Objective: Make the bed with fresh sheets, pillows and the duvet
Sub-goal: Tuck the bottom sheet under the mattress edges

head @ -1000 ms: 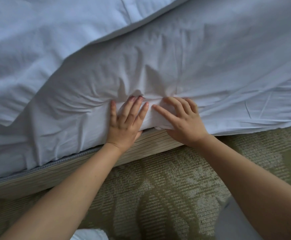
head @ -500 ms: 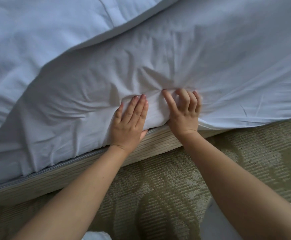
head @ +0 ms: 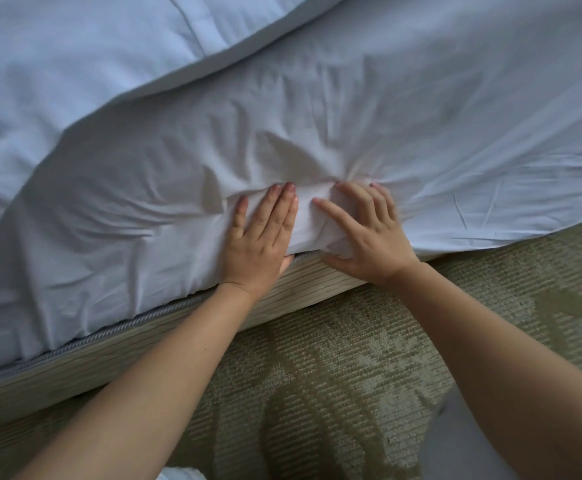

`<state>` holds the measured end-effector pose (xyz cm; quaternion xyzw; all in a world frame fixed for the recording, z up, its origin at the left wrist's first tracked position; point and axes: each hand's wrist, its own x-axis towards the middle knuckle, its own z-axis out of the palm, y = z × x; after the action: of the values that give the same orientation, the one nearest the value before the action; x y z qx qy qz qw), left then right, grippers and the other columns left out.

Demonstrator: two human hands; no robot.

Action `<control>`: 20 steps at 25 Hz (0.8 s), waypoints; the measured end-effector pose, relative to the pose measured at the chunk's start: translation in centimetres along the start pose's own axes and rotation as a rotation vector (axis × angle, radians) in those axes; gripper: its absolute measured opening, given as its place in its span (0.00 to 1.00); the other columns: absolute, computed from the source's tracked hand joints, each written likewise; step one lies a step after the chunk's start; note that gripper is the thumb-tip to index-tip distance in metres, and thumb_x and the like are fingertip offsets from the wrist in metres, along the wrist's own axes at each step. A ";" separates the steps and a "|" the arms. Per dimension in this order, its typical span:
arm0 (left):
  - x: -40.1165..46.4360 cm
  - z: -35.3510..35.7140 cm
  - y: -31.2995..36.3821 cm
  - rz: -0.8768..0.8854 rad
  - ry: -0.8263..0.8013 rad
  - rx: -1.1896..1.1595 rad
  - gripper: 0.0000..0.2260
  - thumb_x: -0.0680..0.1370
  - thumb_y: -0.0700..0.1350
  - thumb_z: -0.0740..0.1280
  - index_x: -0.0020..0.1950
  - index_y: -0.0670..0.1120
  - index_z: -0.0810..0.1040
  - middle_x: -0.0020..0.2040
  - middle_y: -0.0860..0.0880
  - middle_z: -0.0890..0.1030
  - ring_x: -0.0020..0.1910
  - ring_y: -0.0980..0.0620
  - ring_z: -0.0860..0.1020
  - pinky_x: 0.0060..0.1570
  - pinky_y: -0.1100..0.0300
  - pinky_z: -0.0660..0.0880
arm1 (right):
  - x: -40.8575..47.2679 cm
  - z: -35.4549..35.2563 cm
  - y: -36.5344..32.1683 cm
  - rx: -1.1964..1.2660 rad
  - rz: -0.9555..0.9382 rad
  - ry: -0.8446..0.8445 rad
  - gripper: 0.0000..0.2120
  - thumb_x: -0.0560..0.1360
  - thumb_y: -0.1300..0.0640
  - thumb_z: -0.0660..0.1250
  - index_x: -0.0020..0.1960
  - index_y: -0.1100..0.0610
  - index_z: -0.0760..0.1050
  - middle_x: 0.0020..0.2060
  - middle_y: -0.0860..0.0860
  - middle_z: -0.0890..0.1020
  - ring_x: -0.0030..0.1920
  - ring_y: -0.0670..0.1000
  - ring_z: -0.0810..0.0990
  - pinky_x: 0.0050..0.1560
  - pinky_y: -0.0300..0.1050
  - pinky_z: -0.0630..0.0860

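A crumpled pale-blue cotton sheet [head: 369, 109] covers the mattress side and fills most of the view, its lower edge tucked in to the left of the hands but hanging loose over the floor to the right. Across the upper left lies a smoother pale-blue folded duvet [head: 74, 53], its stitched edge resting on the sheet. Below, a ribbed light-wood bed base [head: 85, 362] runs diagonally, topped by the grey corded piping of the mattress seam [head: 109, 332], above a patterned olive-green carpet [head: 334, 375].

At the mattress edge, the left hand [head: 260, 240] lies flat against the sheet, fingers straight and close together, thumb tucked under at the seam. The right hand [head: 365, 233] bunches a fold of the same sheet, forefinger extended over it, the other fingers curled, thumb beneath the wad.

The step appears to be tucking the sheet between mattress and base. Done well, it likely means keeping the flat hand pinning the finished part while the other pushes the wad deep into the gap, then working rightward along the loose edge and drawing out the radiating creases. The duvet's weight on the sheet may resist that smoothing. A scrap of white cloth [head: 182, 474] shows at the bottom edge.
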<state>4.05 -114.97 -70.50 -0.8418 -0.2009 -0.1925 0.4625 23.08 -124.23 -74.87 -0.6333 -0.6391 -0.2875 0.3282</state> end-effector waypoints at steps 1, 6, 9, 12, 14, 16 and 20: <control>0.6 -0.1 0.4 0.006 0.008 -0.017 0.49 0.65 0.59 0.73 0.76 0.39 0.54 0.74 0.44 0.57 0.73 0.46 0.58 0.72 0.43 0.45 | -0.5 -0.2 0.7 -0.048 -0.015 0.011 0.33 0.71 0.37 0.66 0.71 0.49 0.65 0.67 0.56 0.64 0.68 0.58 0.63 0.73 0.52 0.52; 3.2 -0.5 2.5 0.035 -0.005 -0.071 0.46 0.67 0.57 0.72 0.76 0.40 0.54 0.75 0.44 0.56 0.74 0.45 0.56 0.73 0.43 0.42 | -1.2 -1.1 2.9 -0.148 0.048 0.127 0.27 0.74 0.38 0.64 0.68 0.50 0.69 0.64 0.54 0.68 0.65 0.55 0.67 0.67 0.53 0.60; 3.7 -0.5 2.8 0.047 -0.028 -0.071 0.46 0.69 0.56 0.69 0.77 0.39 0.49 0.76 0.44 0.53 0.75 0.45 0.54 0.72 0.43 0.40 | -1.1 -1.0 3.4 -0.134 0.023 0.159 0.27 0.71 0.42 0.69 0.66 0.51 0.70 0.63 0.54 0.70 0.65 0.55 0.69 0.65 0.53 0.62; 3.4 -0.4 2.8 0.084 -0.057 -0.017 0.44 0.73 0.58 0.59 0.77 0.38 0.39 0.77 0.43 0.51 0.76 0.44 0.51 0.72 0.42 0.36 | -0.6 -1.3 4.0 -0.142 0.029 0.167 0.31 0.62 0.47 0.75 0.62 0.50 0.71 0.61 0.52 0.72 0.60 0.54 0.71 0.63 0.51 0.62; 3.4 -0.3 3.2 0.066 -0.063 -0.023 0.40 0.75 0.56 0.55 0.77 0.39 0.39 0.77 0.43 0.50 0.77 0.43 0.45 0.72 0.42 0.35 | -0.4 -1.1 4.0 -0.165 0.092 0.197 0.32 0.60 0.48 0.76 0.61 0.50 0.70 0.59 0.51 0.70 0.57 0.54 0.70 0.64 0.50 0.61; 3.5 -0.1 3.6 0.041 -0.066 -0.018 0.38 0.76 0.56 0.54 0.77 0.39 0.40 0.77 0.44 0.50 0.77 0.43 0.39 0.72 0.42 0.36 | 0.0 -0.3 3.5 -0.194 0.180 0.229 0.32 0.58 0.50 0.76 0.59 0.49 0.69 0.57 0.51 0.67 0.56 0.55 0.68 0.65 0.49 0.57; 3.6 -0.1 3.7 0.042 -0.053 -0.011 0.38 0.75 0.56 0.53 0.78 0.39 0.43 0.77 0.43 0.52 0.75 0.44 0.45 0.72 0.41 0.36 | 1.4 1.8 1.6 -0.239 0.403 0.311 0.32 0.57 0.59 0.75 0.57 0.48 0.66 0.56 0.52 0.64 0.57 0.55 0.65 0.68 0.46 0.50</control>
<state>9.00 -116.36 -71.23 -0.8532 -0.1942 -0.1615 0.4563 24.57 -121.88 -74.98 -0.7301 -0.4037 -0.3837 0.3959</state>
